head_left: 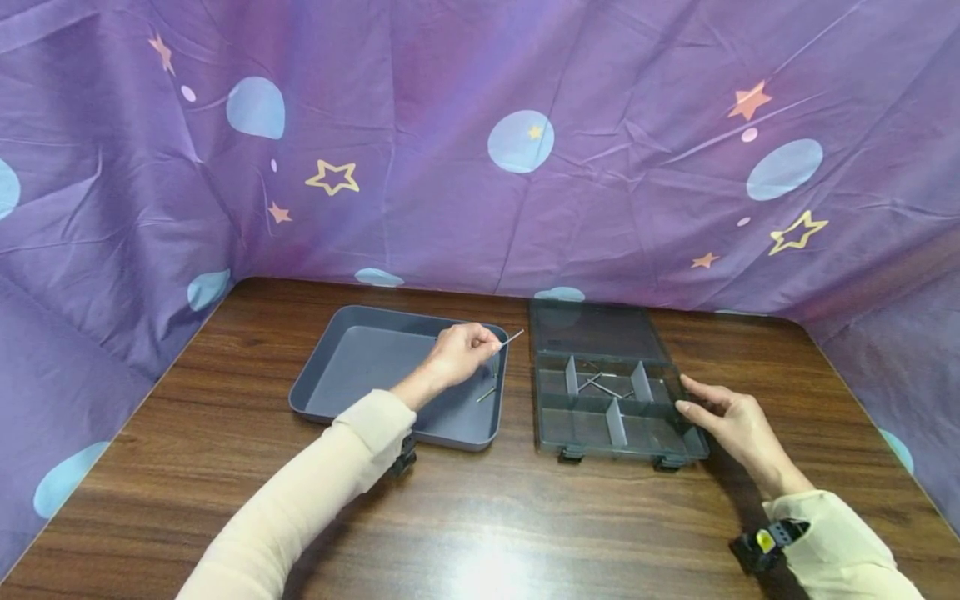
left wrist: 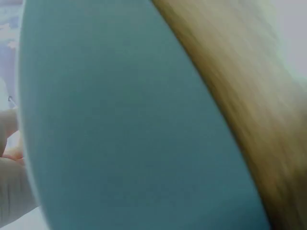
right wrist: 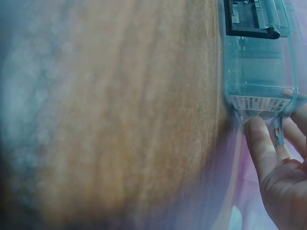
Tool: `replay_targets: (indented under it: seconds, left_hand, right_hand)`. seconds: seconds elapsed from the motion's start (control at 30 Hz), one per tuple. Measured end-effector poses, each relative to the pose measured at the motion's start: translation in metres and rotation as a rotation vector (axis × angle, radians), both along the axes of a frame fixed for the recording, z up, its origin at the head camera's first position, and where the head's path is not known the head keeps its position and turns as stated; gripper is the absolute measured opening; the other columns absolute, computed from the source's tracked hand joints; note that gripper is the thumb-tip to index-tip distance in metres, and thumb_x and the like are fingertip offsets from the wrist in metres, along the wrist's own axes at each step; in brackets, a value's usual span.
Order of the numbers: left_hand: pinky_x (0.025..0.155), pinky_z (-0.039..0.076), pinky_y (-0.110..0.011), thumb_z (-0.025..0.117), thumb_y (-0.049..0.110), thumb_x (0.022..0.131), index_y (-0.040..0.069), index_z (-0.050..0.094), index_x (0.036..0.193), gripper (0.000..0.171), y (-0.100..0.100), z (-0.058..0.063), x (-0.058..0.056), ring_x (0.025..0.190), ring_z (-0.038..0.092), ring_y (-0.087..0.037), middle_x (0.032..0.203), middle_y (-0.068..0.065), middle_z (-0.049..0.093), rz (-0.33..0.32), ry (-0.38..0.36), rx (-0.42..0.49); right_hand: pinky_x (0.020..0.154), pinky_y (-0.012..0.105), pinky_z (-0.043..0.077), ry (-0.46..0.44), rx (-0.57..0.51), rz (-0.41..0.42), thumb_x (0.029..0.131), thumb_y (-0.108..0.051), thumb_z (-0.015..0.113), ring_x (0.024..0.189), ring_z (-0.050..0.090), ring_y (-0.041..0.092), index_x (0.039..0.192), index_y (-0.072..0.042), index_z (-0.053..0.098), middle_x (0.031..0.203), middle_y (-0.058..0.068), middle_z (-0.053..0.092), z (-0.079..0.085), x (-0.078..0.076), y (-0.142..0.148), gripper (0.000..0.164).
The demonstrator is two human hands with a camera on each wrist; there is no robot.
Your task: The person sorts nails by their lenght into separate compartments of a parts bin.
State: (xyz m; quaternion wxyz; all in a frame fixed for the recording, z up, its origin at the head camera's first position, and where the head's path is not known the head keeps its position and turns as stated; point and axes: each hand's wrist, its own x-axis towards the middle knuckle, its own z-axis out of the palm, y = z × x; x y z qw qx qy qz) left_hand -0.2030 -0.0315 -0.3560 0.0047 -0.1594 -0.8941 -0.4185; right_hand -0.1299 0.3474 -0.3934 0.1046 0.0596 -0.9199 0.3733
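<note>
Over the right end of a grey tray [head_left: 330, 364], my left hand [head_left: 463, 353] pinches a thin silver nail [head_left: 513, 337] between thumb and fingers, its free end pointing up and right. Small slender metal pieces [head_left: 486, 394] lie in the tray below. In the left wrist view only part of this hand [left wrist: 10, 167] shows at the left edge. My right hand [head_left: 738, 423] rests its extended thumb and index finger on the right side of a dark clear divided box [head_left: 573, 425]. Several thin metal pieces [head_left: 600, 384] lie crossed in the box's back middle compartment.
The box's see-through lid [head_left: 596, 329] lies folded back toward the curtain, and two latches [head_left: 572, 455] hang at its front. A purple curtain [head_left: 420, 100] closes off the wooden table [head_left: 420, 517] at the back and sides. A printed label [right wrist: 259, 103] is on the box's end.
</note>
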Motion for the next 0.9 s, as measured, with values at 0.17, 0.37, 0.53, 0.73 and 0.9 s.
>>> replay_targets:
  seconds: [0.17,0.37,0.53,0.73,0.9]
  left_hand:
    - [0.066,0.047,-0.023,0.063,0.019,0.089,0.007,0.069,0.094,0.015,0.017,0.003,0.003,0.073,0.062,-0.014,0.083,-0.006,0.070,-0.040,-0.023,0.010]
    - [0.068,0.046,-0.022,0.062,0.021,0.090,0.009,0.070,0.095,0.016,0.034,0.005,0.006,0.075,0.059,-0.011,0.085,-0.004,0.070,-0.070,-0.029,0.002]
    - [0.058,0.042,-0.017,0.063,0.019,0.089,0.008,0.071,0.094,0.014,0.050,0.006,0.009,0.064,0.056,-0.005,0.079,-0.005,0.070,-0.086,-0.059,0.047]
    - [0.057,0.042,-0.015,0.064,0.018,0.089,0.008,0.071,0.092,0.013,0.069,0.005,0.012,0.062,0.062,-0.006,0.080,-0.007,0.072,-0.100,-0.085,0.076]
    - [0.058,0.043,-0.015,0.064,0.020,0.089,0.010,0.072,0.091,0.013,0.082,0.005,0.015,0.062,0.064,-0.006,0.081,-0.007,0.073,-0.098,-0.098,0.070]
  right_hand:
    - [0.072,0.002,0.039,-0.002,-0.007,0.008,0.087,-0.014,0.067,0.092,0.045,-0.022,0.124,0.005,0.056,0.121,0.029,0.054,0.000,0.001,0.000,0.043]
    - [0.072,0.002,0.039,-0.006,-0.004,0.005,0.087,-0.015,0.067,0.093,0.045,-0.023,0.124,0.004,0.056,0.122,0.023,0.054,-0.001,0.000,0.002,0.044]
    - [0.073,0.002,0.039,-0.010,-0.012,0.010,0.087,-0.019,0.067,0.094,0.044,-0.023,0.124,0.004,0.056,0.123,0.009,0.058,0.002,0.001,0.001,0.045]
    - [0.073,0.001,0.038,-0.018,0.004,0.006,0.088,-0.020,0.067,0.093,0.043,-0.024,0.124,0.004,0.056,0.122,0.026,0.055,0.003,0.001,0.000,0.045]
    - [0.074,0.001,0.037,-0.029,0.008,-0.002,0.088,-0.022,0.067,0.093,0.042,-0.024,0.125,0.003,0.056,0.123,0.026,0.054,0.002,0.000,0.001,0.046]
